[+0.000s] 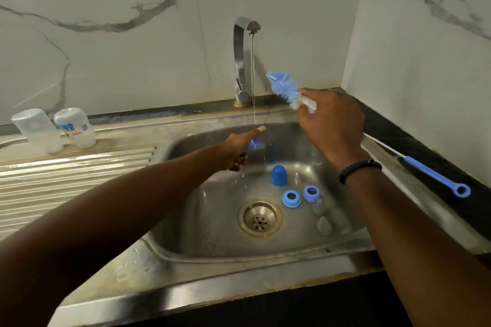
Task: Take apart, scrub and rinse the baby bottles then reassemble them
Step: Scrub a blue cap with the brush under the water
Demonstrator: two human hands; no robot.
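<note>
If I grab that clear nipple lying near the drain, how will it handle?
The nipple looks like thin clear silicone, so probably soft and squashy. It lies in the wet sink, so likely slippery. Being small and hollow, it is probably very light.

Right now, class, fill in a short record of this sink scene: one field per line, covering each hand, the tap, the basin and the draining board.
Left hand: holds a small blue item under the running water; what it is cannot be told.
Right hand: grips a blue bottle brush, bristles up.
Tap: running.
Sink: blue cap, two blue rings, two clear teats.
Draining board: two clear bottles, upside down.
Counter: thin brush.
</note>
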